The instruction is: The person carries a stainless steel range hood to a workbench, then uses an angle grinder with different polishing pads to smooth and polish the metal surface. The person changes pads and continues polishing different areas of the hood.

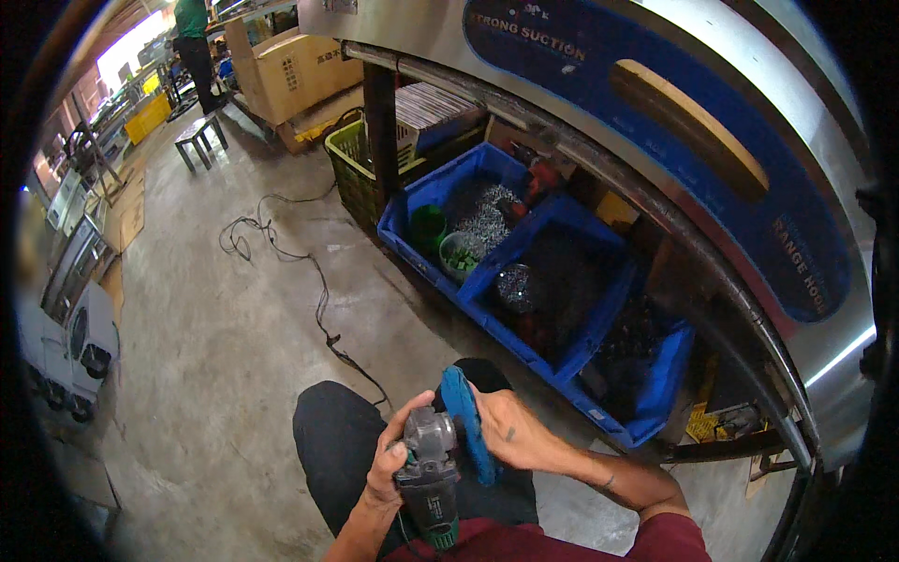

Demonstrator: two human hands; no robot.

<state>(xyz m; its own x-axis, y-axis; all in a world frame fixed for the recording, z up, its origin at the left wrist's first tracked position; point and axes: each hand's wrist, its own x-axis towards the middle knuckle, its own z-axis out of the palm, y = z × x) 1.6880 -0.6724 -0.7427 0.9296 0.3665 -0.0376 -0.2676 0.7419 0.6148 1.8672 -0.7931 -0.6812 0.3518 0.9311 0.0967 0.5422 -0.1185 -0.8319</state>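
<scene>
While the angle grinder (429, 473) is held over the lap, the work in hand appears to be fitting or checking its blue disc (465, 421); the left hand (391, 459) is closed around the grey gear head, thumb and fingers wrapped on the body, with the green-ended handle pointing down toward the person; the right hand (510, 433) lies flat and mostly open against the far face of the disc, palm on it, fingers curled over its upper rim; the disc therefore sits between the two hands, touching both. Judged from this, the next move calls for a steady left-hand grip while the right hand turns or seats the disc squarely; the power cord (318, 309) trails across the floor beyond the left hand; blue bins (599, 323) of hardware stand beyond the right hand.
</scene>
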